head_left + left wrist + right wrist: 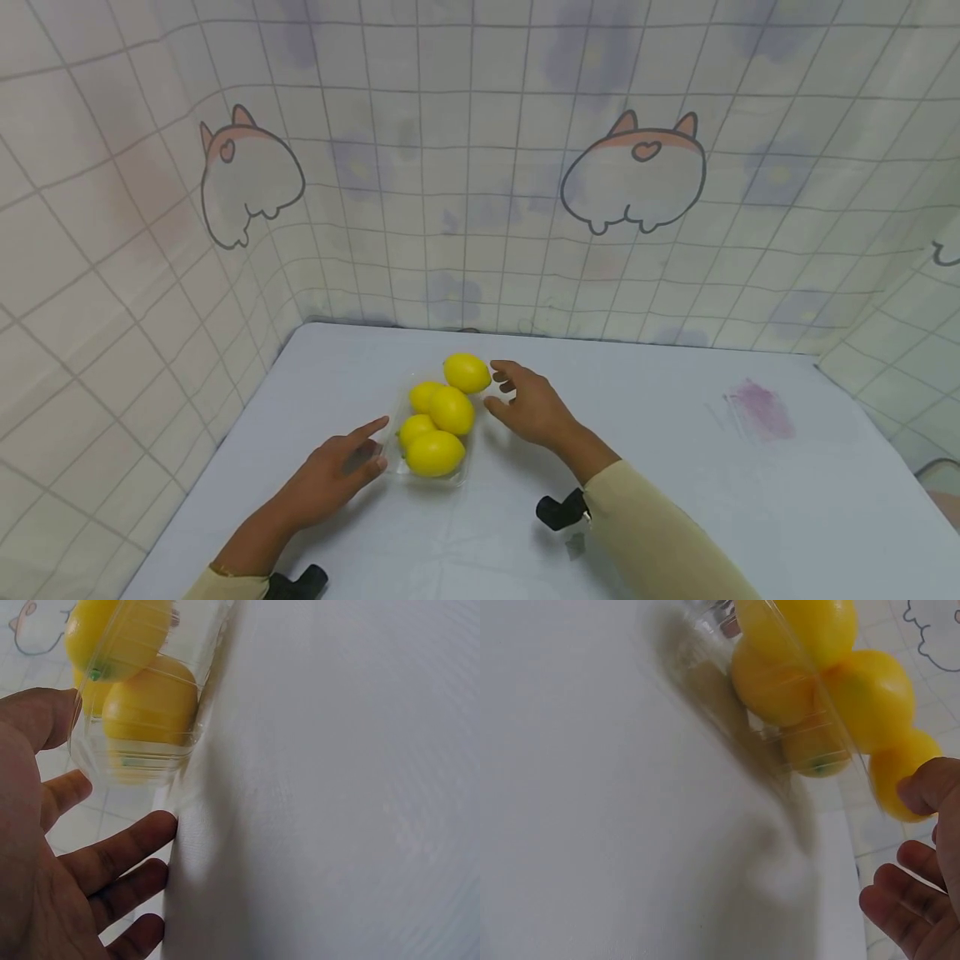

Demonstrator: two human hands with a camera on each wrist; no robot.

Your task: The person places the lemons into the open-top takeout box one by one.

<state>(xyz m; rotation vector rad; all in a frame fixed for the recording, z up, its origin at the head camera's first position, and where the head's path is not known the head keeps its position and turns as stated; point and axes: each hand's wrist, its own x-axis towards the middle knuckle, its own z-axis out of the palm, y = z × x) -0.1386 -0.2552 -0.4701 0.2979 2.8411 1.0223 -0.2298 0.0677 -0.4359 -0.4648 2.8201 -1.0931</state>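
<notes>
Several yellow lemons point(452, 410) are heaped in a clear plastic container point(450, 478) left of the table's middle. The farthest lemon point(467, 372) sits high at the container's back end. My left hand point(330, 477) is at the container's left side, thumb and fingers spread; in the left wrist view the thumb point(46, 716) is right by the container's wall, and contact is unclear. To the right of the farthest lemon is my right hand point(531, 407), fingers loosely bent and holding nothing. In the right wrist view its thumb point(934, 784) overlaps a lemon point(900, 769); whether they touch I cannot tell.
A white cloth covers the table point(675, 433). A pinkish stain point(761, 408) marks it at the right. Behind and beside the table hangs a grid-patterned curtain point(450, 167) with animal drawings. Black wrist mounts point(561, 510) stick out under both sleeves.
</notes>
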